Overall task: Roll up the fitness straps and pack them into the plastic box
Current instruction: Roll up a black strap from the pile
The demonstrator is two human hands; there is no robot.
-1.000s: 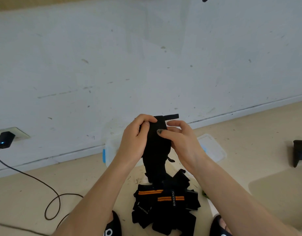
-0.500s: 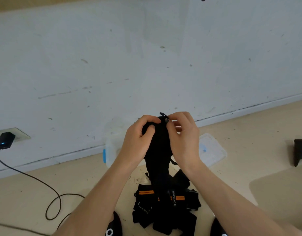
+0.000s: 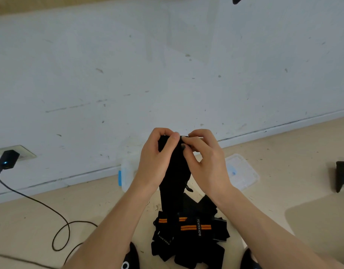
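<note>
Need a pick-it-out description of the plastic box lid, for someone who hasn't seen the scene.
Start at the white wall and drop to its base, then look just right of the right hand. The lid lies flat on the beige floor there: clear plastic, rounded corners, unlike the black straps nearer the person.

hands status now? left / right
Left hand: closed, holding the top end of the black strap.
Right hand: closed, pinching the same strap's top edge.

text: "BOKEERSI" | on: white label of orange-striped black strap [image 3: 199,227] in floor pile
</note>
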